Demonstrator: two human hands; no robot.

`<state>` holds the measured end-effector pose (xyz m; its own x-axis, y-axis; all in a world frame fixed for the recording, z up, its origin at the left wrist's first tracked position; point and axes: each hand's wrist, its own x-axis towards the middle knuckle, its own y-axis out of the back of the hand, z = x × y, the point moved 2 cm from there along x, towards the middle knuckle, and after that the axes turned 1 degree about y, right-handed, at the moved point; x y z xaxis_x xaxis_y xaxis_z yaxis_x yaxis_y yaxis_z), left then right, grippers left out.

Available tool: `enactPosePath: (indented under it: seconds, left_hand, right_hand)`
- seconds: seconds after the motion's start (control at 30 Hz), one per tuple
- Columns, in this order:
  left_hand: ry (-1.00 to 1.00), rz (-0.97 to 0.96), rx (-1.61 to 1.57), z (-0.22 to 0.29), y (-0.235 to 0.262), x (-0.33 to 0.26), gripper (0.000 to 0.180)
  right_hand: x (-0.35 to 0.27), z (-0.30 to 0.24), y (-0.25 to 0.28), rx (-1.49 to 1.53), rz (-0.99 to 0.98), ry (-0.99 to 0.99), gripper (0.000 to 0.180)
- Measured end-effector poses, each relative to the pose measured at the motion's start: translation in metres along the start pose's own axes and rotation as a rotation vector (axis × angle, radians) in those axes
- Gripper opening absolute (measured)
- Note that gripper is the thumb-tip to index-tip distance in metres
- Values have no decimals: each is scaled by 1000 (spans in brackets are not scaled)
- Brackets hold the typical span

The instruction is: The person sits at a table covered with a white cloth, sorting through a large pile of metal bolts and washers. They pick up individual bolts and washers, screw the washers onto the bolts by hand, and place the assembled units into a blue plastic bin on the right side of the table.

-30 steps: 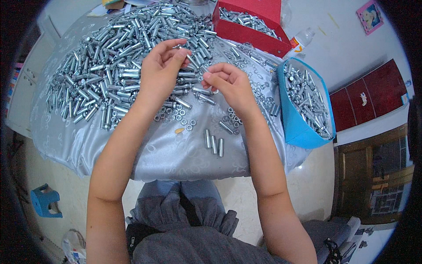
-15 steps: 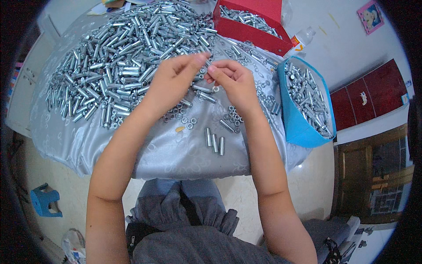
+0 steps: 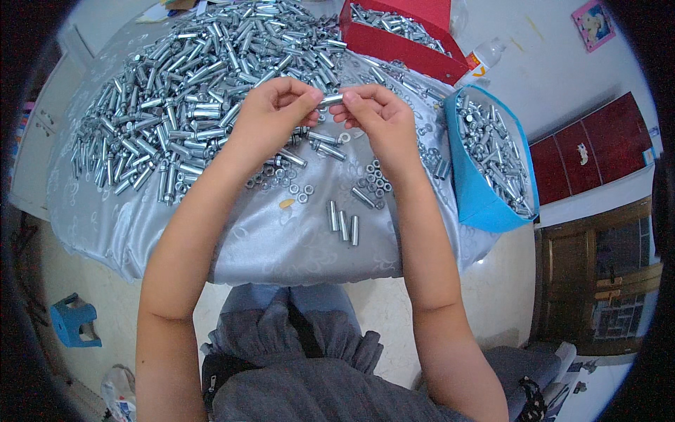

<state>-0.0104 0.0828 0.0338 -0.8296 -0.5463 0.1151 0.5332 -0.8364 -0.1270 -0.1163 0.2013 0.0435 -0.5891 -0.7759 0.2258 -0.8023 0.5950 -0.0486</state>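
Observation:
A shiny metal expansion bolt lies nearly level between my two hands. Its left end is pinched by the thumb and fingers of my left hand. The thumb and fingertips of my right hand grip the other end. Just below them, a couple of bolts and a loose washer rest on the tablecloth. Nearer me lie three metal sleeves and several hex nuts. My fingers partly hide the ends of the held bolt.
A large heap of bolts covers the table's left and far side. At the right stand a blue fabric bin and, farther back, a red box, both holding bolts. A plastic bottle is beside the box. The silvery tablecloth drapes over the near edge.
The bolt has turned from steep to nearly level. My left hand has tipped down slightly, and my right hand has risen a little, so the fingertips now face each other.

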Motion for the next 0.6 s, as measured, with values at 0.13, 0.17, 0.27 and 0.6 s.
enactPosePath:
  seconds: [0.13, 0.17, 0.27, 0.6]
  left_hand:
    - [123, -139, -54, -6, -9, -3, 28]
    - [176, -200, -72, -8, -11, -4, 29]
    - [230, -213, -16, -4, -12, -9, 33]
    - [241, -54, -65, 4, -7, -7, 32]
  right_hand:
    - [-2, 5, -3, 7, -48, 26, 15]
    - [-2, 5, -4, 2, -46, 32, 15]
    - [-3, 3, -3, -46, -38, 30, 15]
    - [1, 1, 33, -472, 94, -109, 18]
